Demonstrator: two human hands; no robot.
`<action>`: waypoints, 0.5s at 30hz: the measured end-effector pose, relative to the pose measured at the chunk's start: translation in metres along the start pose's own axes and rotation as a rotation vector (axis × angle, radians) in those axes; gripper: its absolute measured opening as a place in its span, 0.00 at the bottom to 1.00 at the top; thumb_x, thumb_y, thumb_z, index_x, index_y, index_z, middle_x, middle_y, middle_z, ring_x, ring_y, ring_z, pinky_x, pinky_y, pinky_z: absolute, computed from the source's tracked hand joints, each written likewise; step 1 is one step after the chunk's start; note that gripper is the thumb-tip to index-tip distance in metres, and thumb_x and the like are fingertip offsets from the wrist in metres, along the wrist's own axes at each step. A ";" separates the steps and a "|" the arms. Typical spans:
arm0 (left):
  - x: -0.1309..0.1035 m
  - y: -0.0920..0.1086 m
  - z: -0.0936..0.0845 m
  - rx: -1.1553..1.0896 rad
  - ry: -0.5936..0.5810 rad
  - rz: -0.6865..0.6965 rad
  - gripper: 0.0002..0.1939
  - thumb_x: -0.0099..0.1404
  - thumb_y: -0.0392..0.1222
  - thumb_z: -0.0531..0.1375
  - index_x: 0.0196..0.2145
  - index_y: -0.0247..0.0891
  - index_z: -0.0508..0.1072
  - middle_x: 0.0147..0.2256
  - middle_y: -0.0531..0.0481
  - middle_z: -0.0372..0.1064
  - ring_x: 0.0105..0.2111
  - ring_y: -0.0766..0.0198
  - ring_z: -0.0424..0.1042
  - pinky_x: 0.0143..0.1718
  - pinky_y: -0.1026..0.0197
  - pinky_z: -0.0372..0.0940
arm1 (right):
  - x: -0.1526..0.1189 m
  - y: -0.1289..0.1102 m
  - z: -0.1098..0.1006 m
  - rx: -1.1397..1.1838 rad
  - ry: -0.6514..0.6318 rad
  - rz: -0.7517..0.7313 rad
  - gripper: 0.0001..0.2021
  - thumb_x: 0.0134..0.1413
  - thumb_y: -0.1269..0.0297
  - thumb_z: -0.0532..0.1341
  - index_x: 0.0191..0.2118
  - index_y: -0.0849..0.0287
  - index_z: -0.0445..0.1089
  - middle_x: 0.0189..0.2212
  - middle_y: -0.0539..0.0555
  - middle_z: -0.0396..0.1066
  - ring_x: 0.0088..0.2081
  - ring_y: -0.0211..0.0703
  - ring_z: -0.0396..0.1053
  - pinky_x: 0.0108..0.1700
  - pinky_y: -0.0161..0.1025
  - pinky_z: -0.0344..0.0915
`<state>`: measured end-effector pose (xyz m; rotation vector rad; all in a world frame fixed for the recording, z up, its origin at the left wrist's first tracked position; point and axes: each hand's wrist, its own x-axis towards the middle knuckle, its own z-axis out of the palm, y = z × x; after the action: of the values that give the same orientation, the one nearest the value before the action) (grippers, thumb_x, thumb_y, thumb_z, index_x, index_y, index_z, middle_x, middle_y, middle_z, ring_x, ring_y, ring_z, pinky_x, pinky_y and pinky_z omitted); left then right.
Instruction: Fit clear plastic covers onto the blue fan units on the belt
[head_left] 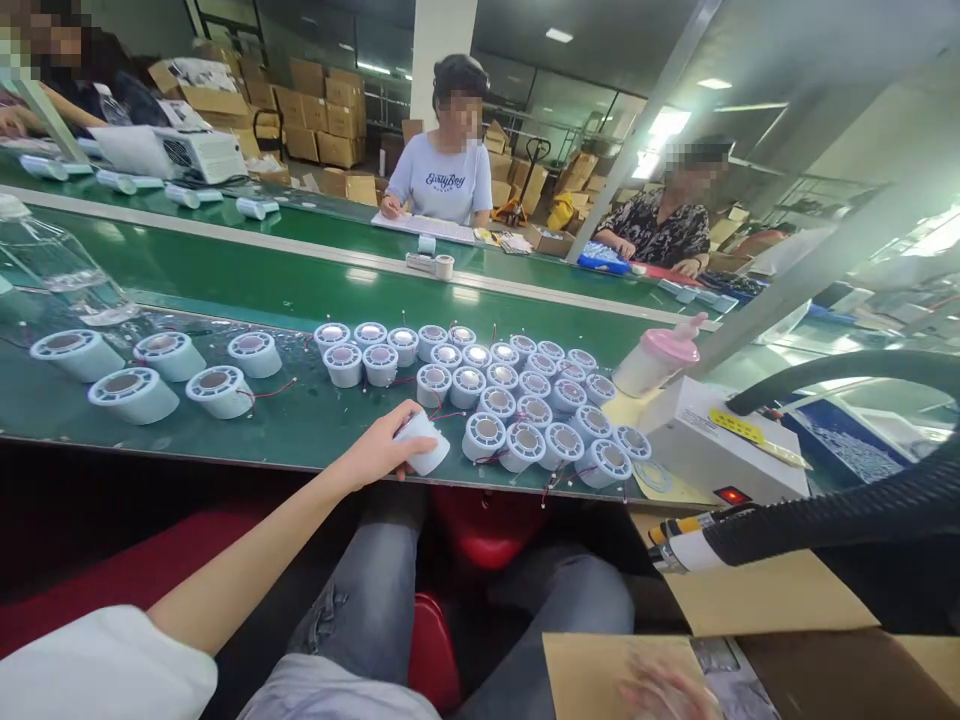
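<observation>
My left hand is closed around a white cylindrical plastic housing, tilted near the front edge of the green table. To its right stand several similar white housings, packed close together, each with a slotted ring and a metal disc on top. Thin red and black wires with small plugs trail from some of them. Further left, a looser group of the same housings sits on the table. Low at the right, my right hand is a motion-smeared shape over an open cardboard box; its fingers are not readable.
A grey box with a lit red switch stands right, near a black ribbed hose ending in a screwdriver-like tool. Behind it is a pink-lidded bottle. A clear bottle leans at left. Co-workers sit across the green conveyor.
</observation>
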<state>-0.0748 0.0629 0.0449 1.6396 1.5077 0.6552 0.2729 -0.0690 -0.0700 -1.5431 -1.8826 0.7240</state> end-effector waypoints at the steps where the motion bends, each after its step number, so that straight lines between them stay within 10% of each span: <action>1: -0.009 -0.003 0.003 -0.083 -0.066 -0.031 0.25 0.62 0.59 0.44 0.47 0.38 0.60 0.29 0.49 0.68 0.22 0.61 0.69 0.18 0.62 0.62 | -0.003 -0.012 -0.003 0.007 -0.030 -0.055 0.18 0.61 0.50 0.49 0.54 0.43 0.63 0.47 0.57 0.69 0.43 0.53 0.73 0.38 0.47 0.75; 7: -0.040 -0.015 0.046 -0.881 -0.533 -0.377 0.24 0.59 0.59 0.50 0.34 0.33 0.68 0.27 0.46 0.67 0.21 0.66 0.65 0.17 0.66 0.58 | 0.030 -0.111 0.000 -0.333 -0.074 -0.523 0.24 0.56 0.61 0.59 0.59 0.47 0.61 0.50 0.62 0.65 0.48 0.56 0.69 0.43 0.50 0.72; 12: -0.038 -0.005 0.061 -0.752 -0.859 -0.335 0.19 0.58 0.53 0.55 0.40 0.35 0.71 0.31 0.49 0.67 0.22 0.67 0.63 0.16 0.67 0.53 | 0.059 -0.139 0.002 -0.546 -0.052 -0.488 0.24 0.54 0.65 0.59 0.58 0.48 0.64 0.57 0.64 0.59 0.48 0.59 0.66 0.42 0.54 0.71; 15: -0.038 0.012 0.060 -0.410 -0.824 -0.122 0.15 0.60 0.49 0.54 0.39 0.37 0.72 0.31 0.51 0.67 0.24 0.67 0.62 0.21 0.66 0.57 | 0.058 -0.135 -0.003 -0.527 -0.122 -0.429 0.21 0.52 0.66 0.60 0.53 0.53 0.68 0.59 0.64 0.58 0.46 0.57 0.66 0.40 0.52 0.71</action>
<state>-0.0260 0.0134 0.0271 1.2476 0.7935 0.1503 0.1778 -0.0356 0.0365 -1.3192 -2.5262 0.1320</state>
